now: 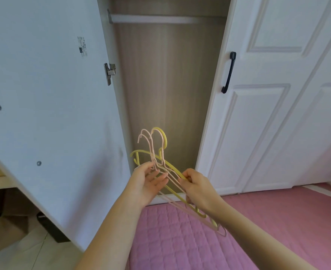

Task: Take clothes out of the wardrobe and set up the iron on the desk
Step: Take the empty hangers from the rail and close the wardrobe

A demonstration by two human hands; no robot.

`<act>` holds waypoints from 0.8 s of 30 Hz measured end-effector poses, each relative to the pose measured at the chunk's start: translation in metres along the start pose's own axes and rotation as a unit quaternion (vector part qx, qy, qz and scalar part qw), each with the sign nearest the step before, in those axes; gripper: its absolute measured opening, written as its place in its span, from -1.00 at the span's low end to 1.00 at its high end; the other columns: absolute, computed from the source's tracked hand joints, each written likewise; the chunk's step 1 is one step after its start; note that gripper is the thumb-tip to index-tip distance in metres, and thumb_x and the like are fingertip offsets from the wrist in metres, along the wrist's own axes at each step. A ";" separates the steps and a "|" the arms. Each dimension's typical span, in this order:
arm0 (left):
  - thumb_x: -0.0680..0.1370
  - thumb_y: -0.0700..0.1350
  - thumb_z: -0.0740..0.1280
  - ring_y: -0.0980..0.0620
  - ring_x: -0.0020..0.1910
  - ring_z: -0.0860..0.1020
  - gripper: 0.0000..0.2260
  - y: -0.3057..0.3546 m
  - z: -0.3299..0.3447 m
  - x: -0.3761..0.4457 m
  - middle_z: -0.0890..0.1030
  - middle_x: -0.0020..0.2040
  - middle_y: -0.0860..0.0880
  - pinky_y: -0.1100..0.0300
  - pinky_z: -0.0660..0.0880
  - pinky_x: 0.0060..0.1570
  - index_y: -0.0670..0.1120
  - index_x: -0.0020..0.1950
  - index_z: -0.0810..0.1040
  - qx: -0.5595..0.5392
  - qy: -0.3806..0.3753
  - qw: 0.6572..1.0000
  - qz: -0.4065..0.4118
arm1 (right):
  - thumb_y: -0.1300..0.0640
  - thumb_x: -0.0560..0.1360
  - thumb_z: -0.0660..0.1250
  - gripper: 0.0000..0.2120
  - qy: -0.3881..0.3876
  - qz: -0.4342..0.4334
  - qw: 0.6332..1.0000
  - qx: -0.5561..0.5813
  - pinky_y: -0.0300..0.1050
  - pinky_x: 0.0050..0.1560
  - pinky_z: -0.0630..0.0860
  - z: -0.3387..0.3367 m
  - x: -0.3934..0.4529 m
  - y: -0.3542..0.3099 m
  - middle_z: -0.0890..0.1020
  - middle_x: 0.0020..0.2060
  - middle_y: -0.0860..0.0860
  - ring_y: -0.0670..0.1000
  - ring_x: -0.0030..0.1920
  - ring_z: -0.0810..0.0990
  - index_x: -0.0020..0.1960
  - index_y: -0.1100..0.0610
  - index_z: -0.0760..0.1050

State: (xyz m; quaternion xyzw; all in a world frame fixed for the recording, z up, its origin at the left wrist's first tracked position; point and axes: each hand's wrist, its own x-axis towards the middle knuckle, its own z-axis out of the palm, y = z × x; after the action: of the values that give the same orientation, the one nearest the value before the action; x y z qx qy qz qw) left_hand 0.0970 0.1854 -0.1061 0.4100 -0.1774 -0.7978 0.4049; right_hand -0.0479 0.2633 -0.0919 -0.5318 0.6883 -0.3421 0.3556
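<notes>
Mostly bare hangers (160, 166), centre frame, before open wardrobe (166, 84).
Right hand (197, 187) pinches them; left hand (151, 181) spread, touching; lower ends hidden behind right wrist.

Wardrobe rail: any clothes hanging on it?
No: the rail is bare, and the left hand and right hand hold only empty hangers.

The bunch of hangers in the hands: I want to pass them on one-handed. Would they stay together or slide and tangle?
The hangers look thin and light, so weight is probably no problem. Their hooks sit at different heights and the arms splay, so they would likely slide apart. The right hand pinches the arms while the left hand steadies the necks, suggesting a loose bundle.
</notes>
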 end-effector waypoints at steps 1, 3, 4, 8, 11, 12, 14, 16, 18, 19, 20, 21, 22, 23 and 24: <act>0.52 -0.20 0.32 -0.20 -0.01 0.60 -0.78 0.001 0.002 0.000 0.58 -0.02 -0.22 -0.07 0.55 0.07 -0.23 0.15 0.50 0.006 -0.011 1.000 0.005 | 0.13 0.59 0.15 -0.85 0.000 0.002 1.000 -0.006 -0.11 -0.35 0.38 0.001 -0.002 0.002 0.48 -0.37 0.00 0.01 -0.38 0.43 -0.12 0.15 0.41; 0.54 -0.25 0.29 -0.20 -0.11 0.58 -0.86 0.001 0.006 -0.001 0.57 -0.11 -0.23 -0.08 0.56 0.04 -0.25 0.07 0.51 0.008 -0.021 1.000 0.007 | 0.10 0.59 0.15 -0.84 -0.002 0.005 1.000 -0.022 -0.15 -0.34 0.36 0.004 -0.006 0.005 0.47 -0.36 -0.01 0.00 -0.37 0.42 -0.12 0.13 0.41; 0.54 -0.27 0.29 -0.20 -0.13 0.58 -0.90 0.000 0.007 -0.001 0.56 -0.13 -0.22 -0.09 0.57 0.01 -0.25 0.03 0.51 0.010 -0.019 1.000 0.006 | 0.08 0.59 0.15 -0.83 -0.002 0.002 0.999 -0.032 -0.21 -0.37 0.34 0.005 -0.009 0.006 0.47 -0.35 -0.03 -0.02 -0.37 0.41 -0.12 0.12 0.40; 0.55 -0.30 0.30 -0.22 -0.06 0.57 -0.91 -0.007 0.004 0.002 0.56 -0.10 -0.23 -0.11 0.59 -0.05 -0.28 0.03 0.53 0.028 -0.003 1.000 0.001 | 0.00 0.59 0.19 -0.81 -0.006 -0.002 0.997 -0.071 -0.36 -0.45 0.31 0.013 -0.016 0.010 0.50 -0.32 -0.03 -0.09 -0.38 0.40 -0.15 0.06 0.37; 0.55 -0.31 0.30 -0.18 -0.12 0.62 -0.93 -0.009 -0.005 0.001 0.60 -0.13 -0.21 0.01 0.63 -0.29 -0.29 0.01 0.54 0.038 0.009 0.999 0.002 | -0.04 0.57 0.21 -0.78 -0.015 0.008 0.996 -0.082 -0.27 -0.38 0.37 0.023 -0.019 0.006 0.56 -0.29 0.00 -0.09 -0.39 0.44 -0.12 0.10 0.41; 0.55 -0.32 0.30 -0.16 -0.17 0.63 -0.93 -0.009 -0.009 -0.002 0.61 -0.18 -0.20 0.07 0.61 -0.36 -0.29 0.01 0.54 0.045 0.014 0.999 0.008 | -0.04 0.57 0.21 -0.78 -0.021 0.013 0.996 -0.081 -0.26 -0.38 0.38 0.027 -0.021 0.003 0.55 -0.31 0.00 -0.10 -0.41 0.43 -0.12 0.10 0.42; 0.54 -0.34 0.32 -0.13 -0.21 0.66 -0.81 -0.007 -0.018 -0.007 0.63 -0.19 -0.18 0.11 0.60 -0.37 -0.27 0.15 0.49 0.068 0.024 0.997 0.034 | -0.01 0.59 0.19 -0.79 -0.038 0.023 0.997 -0.069 -0.28 -0.42 0.39 0.036 -0.026 -0.007 0.52 -0.36 -0.01 -0.11 -0.46 0.42 -0.15 0.09 0.42; 0.51 -0.38 0.33 -0.13 -0.19 0.68 -0.59 -0.001 -0.032 -0.011 0.63 -0.07 -0.19 0.05 0.62 -0.28 -0.08 0.28 0.34 0.090 0.016 0.994 0.066 | 0.05 0.60 0.16 -0.79 -0.051 0.036 0.997 -0.042 -0.24 -0.46 0.40 0.045 -0.031 -0.016 0.50 -0.39 0.01 -0.10 -0.50 0.40 -0.18 0.08 0.42; 0.51 -0.41 0.30 -0.14 -0.14 0.68 -0.50 0.008 -0.045 -0.016 0.62 -0.01 -0.19 0.00 0.62 -0.20 0.06 0.30 0.30 0.118 -0.022 0.990 0.069 | 0.07 0.61 0.15 -0.78 -0.056 0.052 0.997 -0.019 -0.20 -0.47 0.40 0.056 -0.038 -0.024 0.48 -0.43 0.01 -0.08 -0.52 0.38 -0.17 0.11 0.44; 0.52 -0.40 0.29 -0.13 -0.12 0.68 -0.54 0.012 -0.049 -0.020 0.62 -0.01 -0.18 -0.01 0.62 -0.17 0.04 0.30 0.36 0.136 -0.042 0.988 0.061 | 0.07 0.61 0.15 -0.77 -0.055 0.060 0.997 -0.011 -0.19 -0.47 0.39 0.062 -0.041 -0.027 0.48 -0.44 0.00 -0.08 -0.53 0.37 -0.15 0.13 0.45; 0.52 -0.38 0.30 -0.12 -0.11 0.67 -0.58 0.015 -0.053 -0.024 0.61 -0.01 -0.17 -0.01 0.63 -0.14 0.00 0.29 0.42 0.157 -0.058 0.984 0.055 | 0.08 0.61 0.14 -0.78 -0.050 0.068 0.996 -0.005 -0.19 -0.47 0.38 0.068 -0.045 -0.029 0.47 -0.46 -0.01 -0.08 -0.54 0.37 -0.14 0.15 0.45; 0.53 -0.35 0.31 -0.10 -0.11 0.66 -0.63 0.016 -0.057 -0.027 0.60 -0.03 -0.17 -0.02 0.63 -0.12 -0.03 0.28 0.48 0.183 -0.068 0.979 0.052 | 0.08 0.60 0.14 -0.78 -0.045 0.077 0.996 0.000 -0.20 -0.48 0.38 0.075 -0.049 -0.032 0.46 -0.47 -0.01 -0.08 -0.55 0.36 -0.13 0.16 0.44; 0.53 -0.32 0.33 -0.08 -0.12 0.65 -0.67 0.015 -0.061 -0.031 0.60 -0.06 -0.16 -0.02 0.63 -0.10 -0.06 0.25 0.52 0.206 -0.072 0.974 0.054 | 0.09 0.60 0.14 -0.78 -0.040 0.086 0.995 0.004 -0.20 -0.49 0.39 0.082 -0.054 -0.034 0.47 -0.47 -0.01 -0.08 -0.55 0.38 -0.12 0.18 0.44; 0.53 -0.30 0.34 -0.07 -0.14 0.65 -0.71 0.014 -0.064 -0.034 0.60 -0.09 -0.14 -0.02 0.63 -0.09 -0.08 0.23 0.55 0.220 -0.072 0.971 0.056 | 0.09 0.60 0.14 -0.77 -0.036 0.098 0.995 0.007 -0.20 -0.48 0.41 0.088 -0.059 -0.036 0.49 -0.47 0.01 -0.07 -0.55 0.40 -0.10 0.20 0.45; 0.54 -0.28 0.35 -0.07 -0.16 0.65 -0.74 0.012 -0.067 -0.038 0.61 -0.13 -0.13 -0.04 0.63 -0.08 -0.09 0.21 0.57 0.222 -0.071 0.971 0.055 | 0.10 0.60 0.14 -0.76 -0.031 0.110 0.993 0.011 -0.20 -0.46 0.44 0.094 -0.065 -0.038 0.52 -0.45 0.03 -0.05 -0.53 0.44 -0.08 0.23 0.46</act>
State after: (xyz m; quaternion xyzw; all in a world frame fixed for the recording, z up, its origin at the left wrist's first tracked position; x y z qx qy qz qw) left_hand 0.1696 0.2114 -0.1198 0.4213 -0.4012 -0.7421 0.3330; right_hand 0.0621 0.3100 -0.1001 -0.4589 0.7276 -0.2919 0.4181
